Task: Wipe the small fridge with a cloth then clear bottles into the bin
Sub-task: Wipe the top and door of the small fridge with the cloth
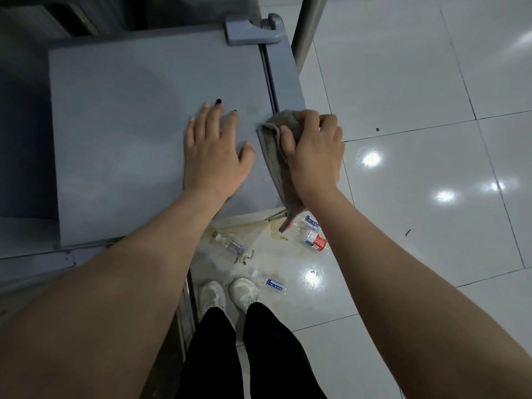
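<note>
The left hand (214, 156) lies flat on the grey top of the small fridge (129, 125), its fingers (214, 118) straight and spread, grasping nothing. Just to its right, the right hand (313, 154) clenches a grey-brown cloth (273, 159) at the top's right edge, by the door seam. The cloth's tail hangs past the near corner. Below, on the white tiled floor (417, 197), lie a red-labelled bottle (312, 239), a clear bottle (230, 244) and a blue-labelled bottle (269, 282), the last just beside the person's white shoes (227, 295).
</note>
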Demonstrator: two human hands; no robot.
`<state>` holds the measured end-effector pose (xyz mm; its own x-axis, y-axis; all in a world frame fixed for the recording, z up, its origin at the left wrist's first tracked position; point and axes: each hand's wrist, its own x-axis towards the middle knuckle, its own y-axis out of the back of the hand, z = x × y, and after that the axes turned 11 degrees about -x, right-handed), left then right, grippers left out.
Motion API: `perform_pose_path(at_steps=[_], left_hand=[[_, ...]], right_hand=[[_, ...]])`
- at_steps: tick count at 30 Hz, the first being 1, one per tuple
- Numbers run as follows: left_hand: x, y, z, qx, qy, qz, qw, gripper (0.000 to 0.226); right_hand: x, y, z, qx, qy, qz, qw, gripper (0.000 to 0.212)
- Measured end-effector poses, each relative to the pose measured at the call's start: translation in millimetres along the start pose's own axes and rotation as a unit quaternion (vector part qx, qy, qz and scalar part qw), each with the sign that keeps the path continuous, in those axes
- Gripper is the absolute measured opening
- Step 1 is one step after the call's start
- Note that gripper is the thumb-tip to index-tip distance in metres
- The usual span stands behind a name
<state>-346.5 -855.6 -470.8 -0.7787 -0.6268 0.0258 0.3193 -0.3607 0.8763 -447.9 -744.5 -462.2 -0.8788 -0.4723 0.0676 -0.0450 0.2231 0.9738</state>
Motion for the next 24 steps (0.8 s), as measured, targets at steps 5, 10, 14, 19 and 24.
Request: perform_pose_path(at_steps=[5,10,14,19,24], left_hand=[[-0.2,0.0,-0.4,0.0,-0.005,-0.003,1.0,0.054],[1.0,0.2,0.3,0.001,0.003,-0.002,1.0,0.057],[1.2,0.1,-0.2,0.001,0.002,-0.004,1.0,0.055],[1.7,2.4,-0.5,-0.04,0.004,-0.002,0.999,0.056],[2.4,6.1,-2.0,-0.104,0.008,0.01,0.994,0.052]], right_hand=[[-38.6,4.1,13.4,0.057,-0.028,0.004,0.998,0.043],[-29.3,7.5,12.5,0.077,-0.04,-0.03,0.996,0.05],[-14.6,6.8,9.1,0.075,-0.031,-0.026,0.996,0.051],[-1.6,6.5,1.4,0.027,-0.016,-0.021,0.999,0.051],[-18.0,6.3,-1.5,-0.02,-0.029,0.0,0.999,0.043]])
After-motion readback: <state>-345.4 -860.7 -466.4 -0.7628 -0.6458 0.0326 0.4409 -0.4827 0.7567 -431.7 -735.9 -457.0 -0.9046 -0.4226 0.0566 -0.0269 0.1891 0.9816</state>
